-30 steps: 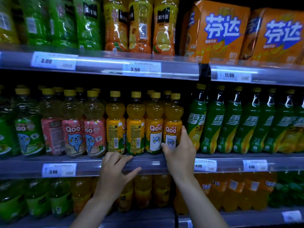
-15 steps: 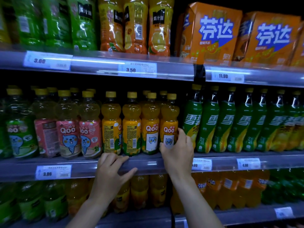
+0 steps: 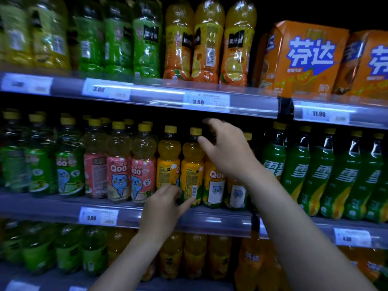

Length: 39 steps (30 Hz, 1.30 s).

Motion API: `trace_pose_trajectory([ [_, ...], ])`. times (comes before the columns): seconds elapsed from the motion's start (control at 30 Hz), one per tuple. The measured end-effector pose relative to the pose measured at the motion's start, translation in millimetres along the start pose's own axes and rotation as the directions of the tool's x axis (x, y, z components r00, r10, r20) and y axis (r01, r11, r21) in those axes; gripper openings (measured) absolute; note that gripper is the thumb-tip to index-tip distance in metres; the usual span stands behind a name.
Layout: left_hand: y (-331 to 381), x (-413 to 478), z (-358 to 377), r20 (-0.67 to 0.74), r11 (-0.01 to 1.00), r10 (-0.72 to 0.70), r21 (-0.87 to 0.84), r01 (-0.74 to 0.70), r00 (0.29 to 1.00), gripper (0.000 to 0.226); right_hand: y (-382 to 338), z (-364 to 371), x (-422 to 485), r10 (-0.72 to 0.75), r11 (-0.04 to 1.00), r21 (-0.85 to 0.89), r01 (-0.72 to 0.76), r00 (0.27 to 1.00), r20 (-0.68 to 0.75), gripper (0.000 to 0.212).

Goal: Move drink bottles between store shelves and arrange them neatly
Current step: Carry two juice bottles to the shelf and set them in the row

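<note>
Orange Qoo bottles point(image 3: 192, 166) | green bottles point(image 3: 298, 171) right | right hand point(image 3: 228, 152) covers tops

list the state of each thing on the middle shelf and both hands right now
orange Qoo bottles: upright, capped, two front ones with back labels outward
pink Qoo bottles: upright, capped, in a row
green Qoo bottles: upright, capped
green soda bottles: leaning left, capped
left hand: open, fingers at the base of an orange bottle
right hand: open, raised at cap height, gripping nothing
</note>
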State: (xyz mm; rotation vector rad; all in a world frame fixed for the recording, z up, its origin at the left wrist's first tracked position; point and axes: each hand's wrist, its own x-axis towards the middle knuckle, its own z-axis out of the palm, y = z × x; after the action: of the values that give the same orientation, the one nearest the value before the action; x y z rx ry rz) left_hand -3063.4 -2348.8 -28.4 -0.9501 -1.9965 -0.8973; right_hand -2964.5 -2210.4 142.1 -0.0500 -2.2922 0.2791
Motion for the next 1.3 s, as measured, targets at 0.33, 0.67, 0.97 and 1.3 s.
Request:
trace_pose_trajectory([
  [0.33,-19.3,-23.4,-2.0,0.035,0.895,0.317,0.320,-0.312,0.948,0.037,7.3,20.1,35.3,0.181,0.981,0.030,-0.190,0.967,0.182,0.036],
  [0.67,-42.1,-31.6,-10.5,0.021,0.932,0.252,0.265,-0.248,0.968,0.037,-5.7,27.0,30.6,0.233,0.965,0.105,-0.242,0.968,0.093,0.025],
  [0.97,-43.7,-34.0,-14.8,0.045,0.934,0.264,0.236,-0.267,0.963,0.034,-7.3,37.0,36.3,0.265,0.964,0.007,-0.265,0.964,-0.027,0.042],
  [1.3,-56.0,-37.3,-12.6,0.052,0.949,0.297,0.097,-0.301,0.953,0.030,-35.8,37.4,44.6,0.073,0.997,0.019,-0.076,0.991,0.116,0.054],
])
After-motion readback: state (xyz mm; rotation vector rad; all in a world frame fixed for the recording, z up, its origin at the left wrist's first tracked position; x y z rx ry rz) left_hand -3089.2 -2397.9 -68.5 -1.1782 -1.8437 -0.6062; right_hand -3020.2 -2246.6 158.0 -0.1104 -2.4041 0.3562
